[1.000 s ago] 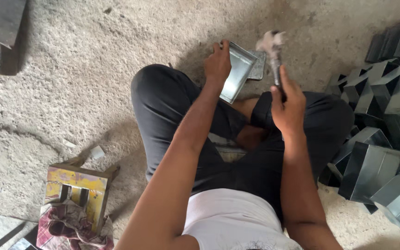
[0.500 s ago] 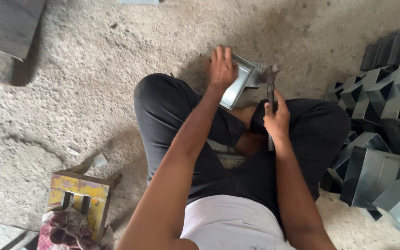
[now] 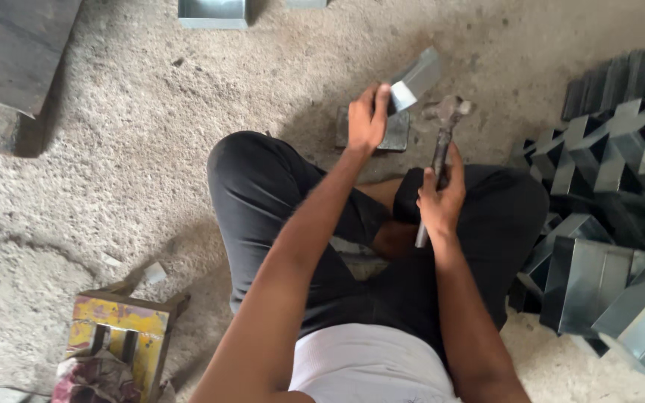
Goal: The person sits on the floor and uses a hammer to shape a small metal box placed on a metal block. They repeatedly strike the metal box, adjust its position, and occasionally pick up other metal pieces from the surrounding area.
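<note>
You sit cross-legged on the rough concrete floor (image 3: pixel 113 164), and your left hand (image 3: pixel 368 119) is closed around one end of a folded sheet-metal piece (image 3: pixel 414 78), tilting it up so its far end points away from you. The piece sits just above a dark flat block (image 3: pixel 396 133) that lies on the floor in front of your knees; your hand covers part of the block, and you cannot tell whether the metal touches it. Your right hand (image 3: pixel 440 200) is wrapped tight around the handle of a hammer (image 3: pixel 442 142), whose head stands just to the right of the metal piece, close but apart from it. To your right lies a pile of similar metal pieces (image 3: pixel 606 224). Near your left side stands a small yellow wooden box (image 3: pixel 121 328) with a cloth (image 3: pixel 91 377) against it.
</note>
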